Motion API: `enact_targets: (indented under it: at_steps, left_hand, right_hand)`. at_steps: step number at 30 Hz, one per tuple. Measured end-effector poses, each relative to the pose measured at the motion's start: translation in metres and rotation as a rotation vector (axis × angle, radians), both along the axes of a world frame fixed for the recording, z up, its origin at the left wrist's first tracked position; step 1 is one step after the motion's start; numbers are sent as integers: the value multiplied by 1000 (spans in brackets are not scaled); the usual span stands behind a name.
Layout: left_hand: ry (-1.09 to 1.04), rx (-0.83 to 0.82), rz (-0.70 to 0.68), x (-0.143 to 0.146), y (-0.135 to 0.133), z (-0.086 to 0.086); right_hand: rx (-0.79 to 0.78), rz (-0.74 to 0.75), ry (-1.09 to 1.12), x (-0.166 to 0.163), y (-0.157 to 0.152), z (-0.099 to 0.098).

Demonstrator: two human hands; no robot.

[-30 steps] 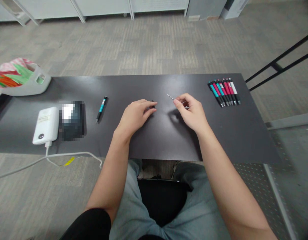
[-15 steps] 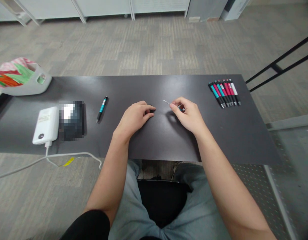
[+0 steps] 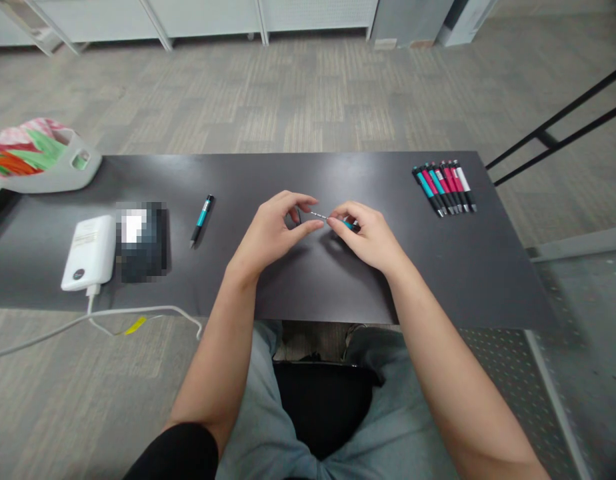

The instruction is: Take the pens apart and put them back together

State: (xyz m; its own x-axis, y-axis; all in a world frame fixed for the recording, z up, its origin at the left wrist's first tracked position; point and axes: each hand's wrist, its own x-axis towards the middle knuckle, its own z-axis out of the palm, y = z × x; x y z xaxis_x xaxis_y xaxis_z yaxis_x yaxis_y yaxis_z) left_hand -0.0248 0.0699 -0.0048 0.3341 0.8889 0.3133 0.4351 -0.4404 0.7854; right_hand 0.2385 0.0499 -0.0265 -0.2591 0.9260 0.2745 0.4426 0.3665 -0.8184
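Observation:
My right hand point(image 3: 361, 230) pinches a teal pen barrel point(image 3: 349, 227). A thin silvery inner part point(image 3: 318, 215) sticks out of its end toward the left. My left hand point(image 3: 278, 223) is just left of that tip, its thumb and forefinger spread on either side of it. A small dark pen piece point(image 3: 299, 216) shows by the curled fingers of my left hand, mostly covered by them. Both hands are just above the dark table point(image 3: 318, 287). To the left lies a whole teal and black pen point(image 3: 203, 221).
A row of teal, pink and white pens point(image 3: 444, 189) lies at the right. On the left are a white power bank point(image 3: 89, 252) with a cable point(image 3: 138, 310), a pixelated dark object point(image 3: 142, 250) and a white basket point(image 3: 81, 167) with colourful contents.
My right hand has moved left with the pen barrel, bringing the silvery tip near my left hand. My left thumb and forefinger have spread apart from their earlier pinch around the dark piece.

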Motion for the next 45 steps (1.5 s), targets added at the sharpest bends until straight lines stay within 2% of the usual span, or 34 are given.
enact_targets:
  at_steps: [3, 9, 15, 21, 29, 34, 37, 41, 45]
  left_hand:
    - [8, 5, -19, 10, -5, 8]
    - [41, -18, 119, 11, -3, 7]
    - [286, -8, 299, 24, -8, 6]
    - [460, -27, 291, 34, -10, 3]
    - [298, 10, 256, 24, 0, -14]
    - [54, 49, 74, 24, 1, -11]
    - [42, 78, -18, 26, 0, -5]
    - [67, 134, 57, 20, 1, -2]
    - [100, 148, 216, 8, 2, 5]
  right_hand:
    - [15, 28, -25, 0, -1, 4]
    - [51, -14, -107, 10, -2, 10]
    - [25, -148, -177, 25, -2, 14]
    - [2, -163, -196, 26, 0, 14]
    - [-28, -113, -214, 25, 0, 10]
    - [-21, -41, -187, 23, -1, 11]
    - [-20, 1, -171, 20, -3, 14]
    - [-10, 4, -193, 20, -3, 15]
    - [-4, -128, -224, 31, 0, 9]
